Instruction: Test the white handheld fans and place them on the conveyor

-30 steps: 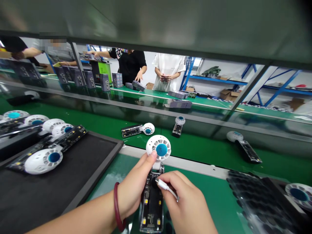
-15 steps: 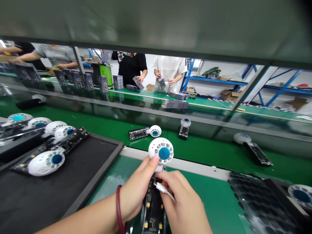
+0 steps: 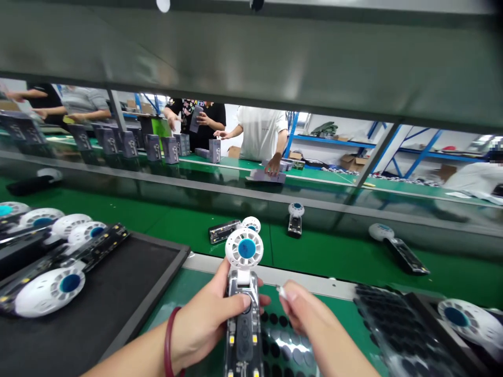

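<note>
My left hand (image 3: 206, 319) is wrapped round the clear body of a small handheld fan (image 3: 243, 298), thumb on its front. The fan's white round head with a blue centre points up and away from me. My right hand (image 3: 304, 314) sits just right of the fan, apart from it, pinching the white plug of a cable (image 3: 281, 291) between fingertips. Under both hands lies a sheet of dark round stickers (image 3: 283, 345) on the green bench.
A black tray (image 3: 118, 293) at left carries several more fans (image 3: 47, 290). Other fans (image 3: 231, 229) (image 3: 295, 217) (image 3: 395, 243) lie on the green conveyor belt ahead. A black moulded tray (image 3: 396, 330) with a fan (image 3: 466, 320) sits at right. Several people handle boxes across the line.
My right hand has pulled the white plug out of the fan body and moved right. My left hand has shifted its grip and stood the fan more upright. The view has tilted up slightly.
</note>
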A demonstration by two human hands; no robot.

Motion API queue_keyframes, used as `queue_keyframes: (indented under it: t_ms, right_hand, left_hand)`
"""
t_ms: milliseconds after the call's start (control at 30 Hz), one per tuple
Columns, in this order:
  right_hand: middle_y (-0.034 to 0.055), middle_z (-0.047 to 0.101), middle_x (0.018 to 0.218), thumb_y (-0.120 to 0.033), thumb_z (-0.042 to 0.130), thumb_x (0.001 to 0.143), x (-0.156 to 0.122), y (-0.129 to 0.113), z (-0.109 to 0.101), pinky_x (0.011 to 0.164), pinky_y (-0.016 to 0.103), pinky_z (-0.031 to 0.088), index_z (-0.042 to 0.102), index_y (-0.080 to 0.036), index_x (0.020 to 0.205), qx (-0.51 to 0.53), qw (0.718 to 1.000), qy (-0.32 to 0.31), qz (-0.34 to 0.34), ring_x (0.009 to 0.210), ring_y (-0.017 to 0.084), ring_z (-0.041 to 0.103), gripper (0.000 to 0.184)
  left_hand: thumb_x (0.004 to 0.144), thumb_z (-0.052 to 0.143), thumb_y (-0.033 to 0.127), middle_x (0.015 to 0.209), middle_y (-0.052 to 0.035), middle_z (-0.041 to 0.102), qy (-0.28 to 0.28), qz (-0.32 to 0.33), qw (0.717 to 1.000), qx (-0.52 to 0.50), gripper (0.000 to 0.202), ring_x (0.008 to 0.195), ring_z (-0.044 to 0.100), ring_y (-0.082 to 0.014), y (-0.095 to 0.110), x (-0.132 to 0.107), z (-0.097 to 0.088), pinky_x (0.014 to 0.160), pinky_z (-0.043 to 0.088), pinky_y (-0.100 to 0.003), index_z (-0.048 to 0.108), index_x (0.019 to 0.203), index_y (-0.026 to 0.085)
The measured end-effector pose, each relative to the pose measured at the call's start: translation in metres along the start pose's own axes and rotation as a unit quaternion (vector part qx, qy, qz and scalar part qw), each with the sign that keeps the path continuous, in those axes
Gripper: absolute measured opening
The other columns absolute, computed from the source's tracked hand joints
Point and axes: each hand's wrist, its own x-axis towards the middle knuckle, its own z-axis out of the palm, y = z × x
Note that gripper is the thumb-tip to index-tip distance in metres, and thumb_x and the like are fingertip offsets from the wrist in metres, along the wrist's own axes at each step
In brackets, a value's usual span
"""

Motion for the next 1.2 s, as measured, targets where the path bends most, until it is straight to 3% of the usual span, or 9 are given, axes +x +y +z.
queue_keyframes:
  t_ms: [200,433,633,800,867,967,1067,1133,1200]
  right_hand:
    - [-0.0022,0.042,0.071,-0.034,0.033,0.086,-0.013,0.0,0.001,0.064,0.023,0.038,0.04,-0.022,0.065,0.0,0.987,-0.157,-0.018,0.068,0.014,0.046,0.025]
    - [-0.0024,0.042,0.071,-0.031,0.034,0.087,-0.017,0.004,0.003,0.064,0.022,0.039,0.043,-0.022,0.068,0.013,0.981,-0.189,-0.036,0.068,0.013,0.046,0.023]
    - [0.001,0.049,0.076,-0.03,0.034,0.086,-0.018,0.004,0.003,0.066,0.024,0.041,0.049,-0.02,0.072,-0.033,0.979,-0.194,-0.061,0.072,0.015,0.05,0.023]
    - [0.0024,0.052,0.077,-0.031,0.034,0.086,-0.02,0.005,0.01,0.065,0.025,0.041,0.052,-0.02,0.074,-0.079,0.976,-0.195,-0.06,0.072,0.016,0.052,0.024]
    - [0.0008,0.05,0.073,-0.033,0.033,0.085,-0.02,0.009,0.006,0.064,0.024,0.041,0.047,-0.021,0.068,-0.069,0.983,-0.168,-0.04,0.07,0.015,0.051,0.025]
    - [-0.0027,0.045,0.065,-0.043,0.029,0.084,-0.014,0.025,-0.021,0.059,0.023,0.04,0.037,-0.023,0.063,-0.058,0.996,-0.047,0.045,0.065,0.015,0.048,0.03]
    - [-0.0058,0.039,0.057,-0.048,0.03,0.083,0.01,0.053,-0.063,0.048,0.023,0.036,0.037,-0.024,0.065,-0.106,0.985,0.054,0.123,0.052,0.013,0.044,0.031]
    - [-0.0074,0.041,0.054,-0.044,0.046,0.079,0.032,0.076,-0.086,0.044,0.024,0.033,0.046,-0.023,0.078,-0.158,0.972,0.068,0.158,0.046,0.012,0.042,0.021]
    - [-0.0048,0.051,0.061,-0.033,0.05,0.081,0.056,0.099,-0.099,0.053,0.026,0.04,0.053,-0.017,0.078,-0.213,0.959,0.061,0.176,0.053,0.011,0.05,0.016]
  left_hand:
    - [0.073,0.058,0.018,0.083,-0.0062,0.059,-0.035,-0.009,0.999,-0.023,0.028,0.072,0.057,-0.0164,0.004,-0.004,0.003,0.064,0.044,-0.028,0.046,0.098,0.017]
    - [0.084,0.041,0.027,0.077,-0.0066,0.061,-0.044,-0.016,0.998,-0.05,0.017,0.068,0.057,-0.0165,0.006,-0.009,0.013,0.061,0.043,-0.028,0.051,0.095,0.017]
    - [0.078,0.052,0.028,0.089,-0.0043,0.059,-0.016,-0.007,0.999,-0.042,0.024,0.071,0.055,-0.0143,0.001,-0.008,0.012,0.064,0.043,-0.026,0.051,0.101,0.021]
    - [0.08,0.05,0.029,0.085,-0.0029,0.06,-0.031,-0.006,0.999,-0.021,0.032,0.071,0.056,-0.0137,-0.006,-0.007,0.011,0.066,0.043,-0.026,0.043,0.111,0.023]
    - [0.08,0.048,0.029,0.084,-0.0033,0.061,-0.001,-0.007,1.0,-0.001,0.031,0.068,0.057,-0.0143,-0.004,-0.005,0.011,0.062,0.045,-0.027,0.041,0.11,0.022]
    - [0.082,0.042,0.036,0.076,-0.0033,0.062,0.126,0.008,0.987,0.101,0.025,0.058,0.058,-0.0143,0.011,0.009,-0.002,0.051,0.045,-0.026,0.043,0.102,0.022]
    - [0.081,0.042,0.038,0.068,-0.0004,0.061,0.234,0.034,0.951,0.199,0.028,0.054,0.059,-0.0152,0.036,0.041,-0.033,0.049,0.046,-0.027,0.04,0.105,0.023]
    - [0.079,0.049,0.033,0.072,0.0002,0.06,0.271,0.034,0.933,0.236,0.034,0.058,0.06,-0.0151,0.05,0.073,-0.061,0.054,0.048,-0.029,0.039,0.11,0.021]
    - [0.082,0.047,0.033,0.087,-0.0038,0.059,0.314,0.029,0.905,0.285,0.034,0.068,0.06,-0.0149,0.058,0.107,-0.086,0.061,0.049,-0.032,0.043,0.11,0.016]
